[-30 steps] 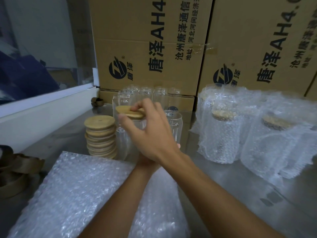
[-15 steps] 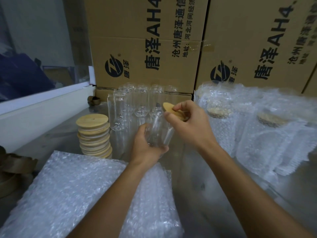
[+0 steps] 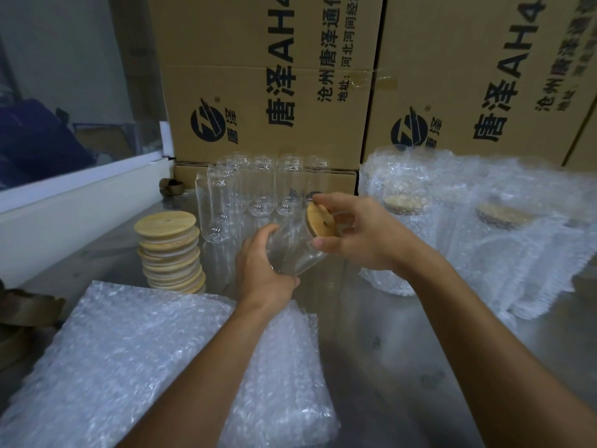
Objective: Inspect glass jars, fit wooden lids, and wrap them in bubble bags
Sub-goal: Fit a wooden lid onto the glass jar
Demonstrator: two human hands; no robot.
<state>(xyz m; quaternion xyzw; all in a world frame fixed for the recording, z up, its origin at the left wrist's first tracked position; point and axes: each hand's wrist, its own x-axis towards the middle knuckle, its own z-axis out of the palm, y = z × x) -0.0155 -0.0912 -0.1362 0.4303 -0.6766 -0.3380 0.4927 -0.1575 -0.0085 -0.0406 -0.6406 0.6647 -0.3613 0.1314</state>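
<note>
**Mia:** Where is the jar (image 3: 292, 250) right now?

**Dad:** Up in the air, over the table (image 3: 403, 367), tipped on its side. The left hand (image 3: 265, 270) has its fingers curled round the bottom part. The right hand (image 3: 361, 234) pinches the wooden lid (image 3: 318, 221) by its edge, with the thumb below and the fingers on top. The lid sits right at the jar's mouth.

**Mia:** Is the lid on all the way?

**Dad:** I can't tell. It touches the mouth, but it may still need a push.

**Mia:** Will the jar break?

**Dad:** I think it could. It is clear glass, hard and smooth, so it may slip. Best to hold it round the middle, like the left hand does, not by the thin rim.

**Mia:** And the lid?

**Dad:** Wood is light and stiff. Hold its edge and press it flat, not crooked.

**Mia:** What goes next?

**Dad:** Probably a bag from the bubble bags (image 3: 129, 350) near the person. They are soft and floppy. More lids wait in the stack of lids (image 3: 169, 250), and more empty jars (image 3: 245, 189) stand behind.
</note>
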